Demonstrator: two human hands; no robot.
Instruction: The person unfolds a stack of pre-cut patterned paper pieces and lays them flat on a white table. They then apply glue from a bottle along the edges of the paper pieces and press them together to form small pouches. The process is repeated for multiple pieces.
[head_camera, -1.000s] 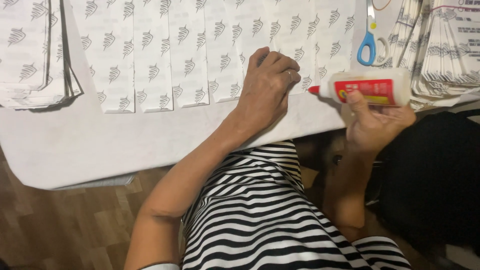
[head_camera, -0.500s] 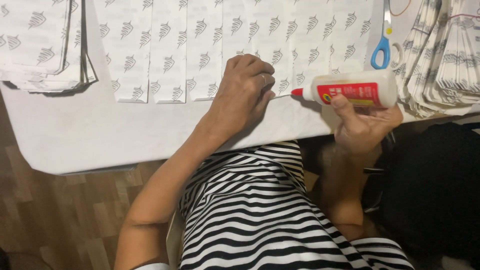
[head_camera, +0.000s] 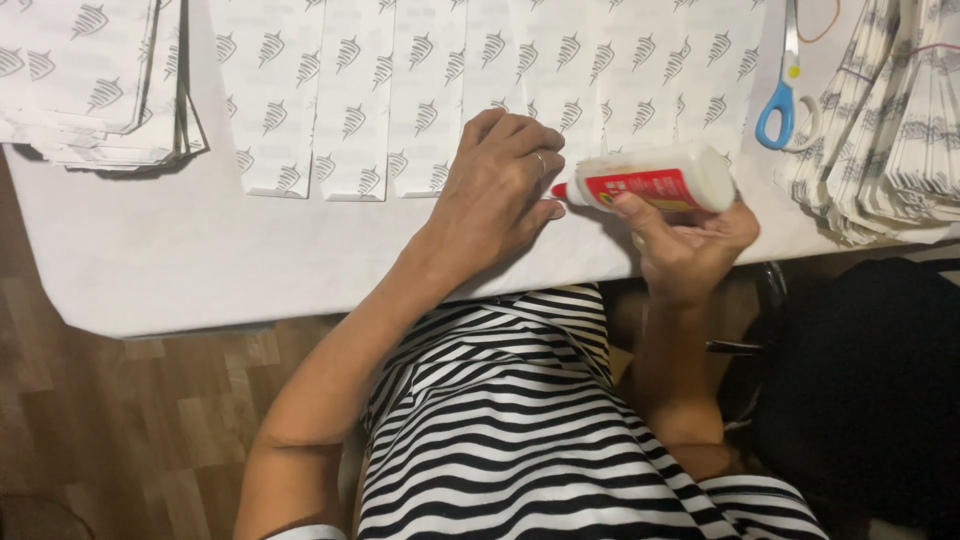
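Note:
My left hand (head_camera: 497, 190) lies palm down on a row of overlapping white paper strips (head_camera: 350, 110) printed with small grey leaf marks, pinning their lower ends to the white table (head_camera: 200, 260). My right hand (head_camera: 690, 240) grips a white glue bottle (head_camera: 650, 182) with a red label, held sideways. Its red nozzle points left and sits right beside my left hand's fingers, at the strips' lower edge.
A stack of the same printed paper (head_camera: 95, 90) lies at the far left. Blue-handled scissors (head_camera: 780, 100) rest at the upper right, beside bundles of folded printed paper (head_camera: 890, 140). The table's near edge runs just above my striped shirt. Wooden floor shows at left.
Both hands have shifted left along the row of strips. The glue nozzle now sits closer to my left hand's fingers.

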